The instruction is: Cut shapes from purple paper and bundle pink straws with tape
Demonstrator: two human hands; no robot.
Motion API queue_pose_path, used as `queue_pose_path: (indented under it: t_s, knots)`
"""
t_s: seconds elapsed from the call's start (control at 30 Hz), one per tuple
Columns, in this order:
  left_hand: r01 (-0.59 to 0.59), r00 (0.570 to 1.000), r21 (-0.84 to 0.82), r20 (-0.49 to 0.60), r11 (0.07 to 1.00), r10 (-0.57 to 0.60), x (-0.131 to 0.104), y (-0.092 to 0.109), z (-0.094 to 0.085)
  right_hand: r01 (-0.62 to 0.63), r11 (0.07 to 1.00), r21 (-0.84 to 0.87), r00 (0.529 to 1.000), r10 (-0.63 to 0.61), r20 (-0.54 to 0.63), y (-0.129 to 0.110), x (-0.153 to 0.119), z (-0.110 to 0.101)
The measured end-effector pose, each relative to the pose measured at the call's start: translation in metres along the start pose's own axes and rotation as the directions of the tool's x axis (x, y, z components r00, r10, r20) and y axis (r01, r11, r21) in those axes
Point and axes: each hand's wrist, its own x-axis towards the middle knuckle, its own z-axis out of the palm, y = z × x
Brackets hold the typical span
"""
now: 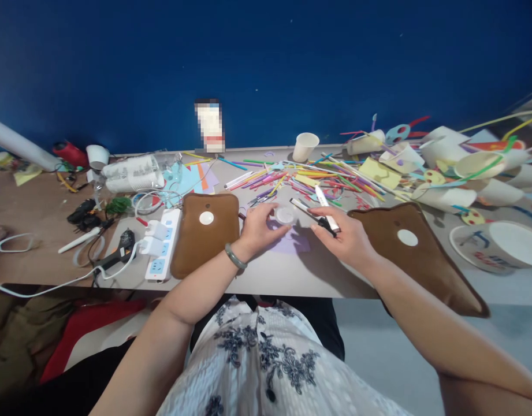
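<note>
Well, left hand round blurry clear piece, grip unclear, right hand clamped on half-hidden marker

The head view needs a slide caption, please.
Left hand holding a clear round piece, right hand a white marker, coloured sticks beyond.

Soft, fairly even light; edges stretched, perhaps slightly blurred.

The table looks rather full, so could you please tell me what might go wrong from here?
The right brown pad juts past the table's front edge beside the right forearm, which might drag it off. The upright cup at centre back could tip if bumped. The white marker in the right hand might slip.
</note>
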Motion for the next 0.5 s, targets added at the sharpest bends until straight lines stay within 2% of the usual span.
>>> queue_pose_path:
  t_s: [0.07,0.17,0.33,0.5]
  knots:
    - [-0.025,0.989,-0.017,-0.147,1.000,0.022,0.003,-0.002,-0.004,-0.035,0.999,0.010,0.998,0.035,-0.046,0.000,0.000,0.001]
    - [-0.054,0.978,0.030,-0.201,0.998,0.059,0.003,-0.003,-0.006,-0.014,1.000,0.015,0.997,0.015,-0.078,-0.004,0.001,0.007]
    - [-0.165,0.984,0.137,-0.050,0.977,0.173,-0.004,0.002,-0.004,0.151,0.988,-0.019,0.988,-0.151,-0.020,-0.019,0.008,0.029]
    - [-0.155,0.988,0.257,0.051,0.954,0.147,-0.005,0.004,-0.010,0.229,0.973,-0.007,0.973,-0.228,0.022,-0.024,0.015,0.040]
